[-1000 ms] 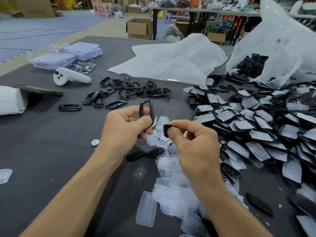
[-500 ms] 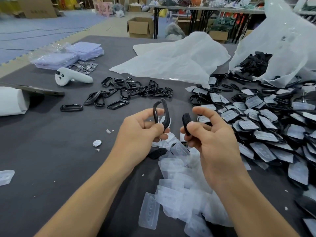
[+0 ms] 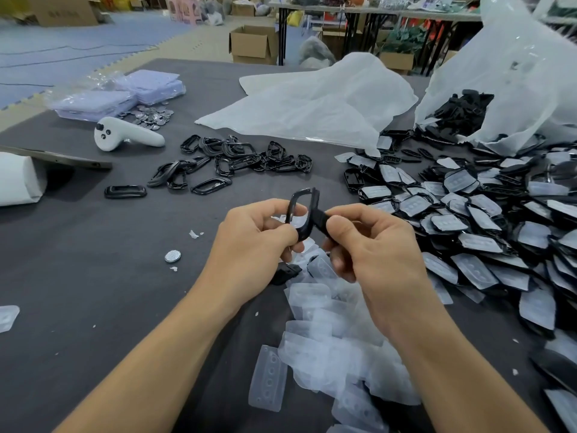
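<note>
Now, black frame (image 3: 301, 210): being held upright above the clear pad pile (image 3: 327, 323), pinched by the left hand (image 3: 249, 242).
Also, black insert (image 3: 320, 218): being pinched by the right hand (image 3: 371, 245) and held against the frame's right side, above that pile.

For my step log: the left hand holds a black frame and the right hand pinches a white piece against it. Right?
Not quite: the head view shows the right hand pinching a black piece, not a white one. The left hand does hold the black frame, with the piece against it.
</note>
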`<move>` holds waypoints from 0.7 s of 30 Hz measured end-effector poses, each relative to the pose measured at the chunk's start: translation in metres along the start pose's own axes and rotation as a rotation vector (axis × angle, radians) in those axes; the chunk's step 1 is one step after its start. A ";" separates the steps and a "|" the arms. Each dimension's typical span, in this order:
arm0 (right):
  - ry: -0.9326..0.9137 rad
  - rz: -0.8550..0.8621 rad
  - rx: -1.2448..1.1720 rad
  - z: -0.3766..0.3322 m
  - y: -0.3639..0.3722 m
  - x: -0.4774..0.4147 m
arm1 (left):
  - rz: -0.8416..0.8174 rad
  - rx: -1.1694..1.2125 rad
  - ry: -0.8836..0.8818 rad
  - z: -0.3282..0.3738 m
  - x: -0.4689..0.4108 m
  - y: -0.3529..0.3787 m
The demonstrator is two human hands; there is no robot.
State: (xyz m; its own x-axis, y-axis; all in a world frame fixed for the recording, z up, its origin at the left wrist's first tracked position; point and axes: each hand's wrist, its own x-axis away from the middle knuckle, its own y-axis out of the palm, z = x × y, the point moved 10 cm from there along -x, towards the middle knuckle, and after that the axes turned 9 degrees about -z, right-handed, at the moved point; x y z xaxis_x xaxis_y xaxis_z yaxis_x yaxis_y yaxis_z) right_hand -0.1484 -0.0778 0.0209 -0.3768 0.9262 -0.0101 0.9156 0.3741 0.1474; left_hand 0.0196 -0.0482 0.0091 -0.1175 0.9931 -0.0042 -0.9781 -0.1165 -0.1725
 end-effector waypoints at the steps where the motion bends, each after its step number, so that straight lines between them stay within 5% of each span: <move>1: -0.015 -0.006 0.015 -0.001 0.000 0.000 | 0.001 -0.011 0.004 0.001 0.000 0.000; 9: -0.114 0.062 0.224 -0.013 -0.019 -0.002 | 0.021 -0.231 0.020 0.007 0.002 0.002; 21: -0.233 0.075 0.323 -0.026 -0.013 0.002 | -0.130 -0.134 -0.041 0.002 0.002 0.014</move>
State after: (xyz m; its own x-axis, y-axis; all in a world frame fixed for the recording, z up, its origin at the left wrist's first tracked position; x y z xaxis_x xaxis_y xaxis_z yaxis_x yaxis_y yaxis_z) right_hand -0.1644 -0.0820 0.0444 -0.2993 0.9234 -0.2403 0.9503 0.2658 -0.1622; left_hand 0.0057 -0.0484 0.0085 -0.0012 0.9978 0.0665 -0.9543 0.0187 -0.2983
